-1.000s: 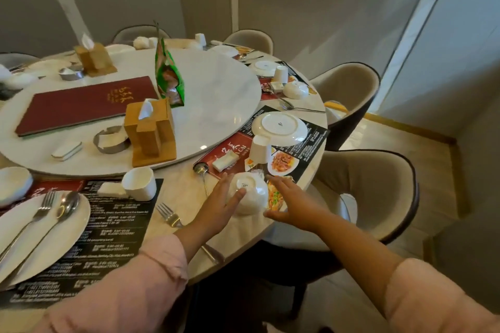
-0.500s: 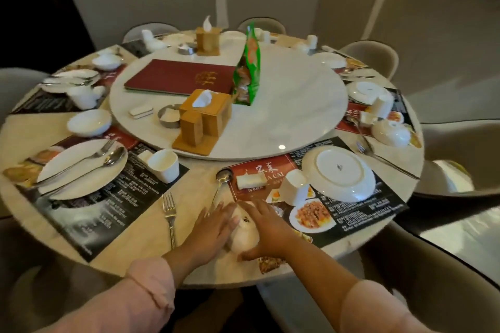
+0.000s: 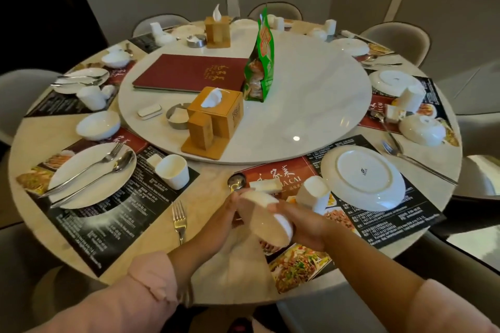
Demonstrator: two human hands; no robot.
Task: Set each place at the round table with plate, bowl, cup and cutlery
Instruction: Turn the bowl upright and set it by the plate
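Grip on white bowl [image 3: 266,220] from both sides; tilted steeply on its side over the near rim of the round table [image 3: 221,276], at the corner of a printed placemat [image 3: 378,222]; contact with the tabletop impossible to judge. Left hand [image 3: 223,217] curled round the bowl's left edge; right hand [image 3: 307,226] wrapped round its right side, fingers bent against the rim; pink sleeves on both forearms.

Just beyond the bowl, on the same placemat: spoon [image 3: 236,182], head showing past the left fingers; small white block [image 3: 266,185] beside it; cup [image 3: 312,193] standing mouth-down; plate [image 3: 362,177] lying face-down to the right of the cup, maker's mark showing. Fork [image 3: 179,220] on bare tabletop left of the hands, tines pointing away from the camera.

Farther left, a neighbouring place: second plate [image 3: 108,186] face-up with cutlery [image 3: 123,161] laid across it; upright cup [image 3: 173,170] near its right edge; second bowl [image 3: 98,125], mouth up, beyond.

At the centre, marble turntable [image 3: 311,105] carrying wooden tissue box [image 3: 219,116], metal ashtray [image 3: 177,116] just left of it, red menu [image 3: 186,73] lying flat, green snack bag [image 3: 261,67] standing upright. More settings around the far rim; grey chairs pushed in behind.
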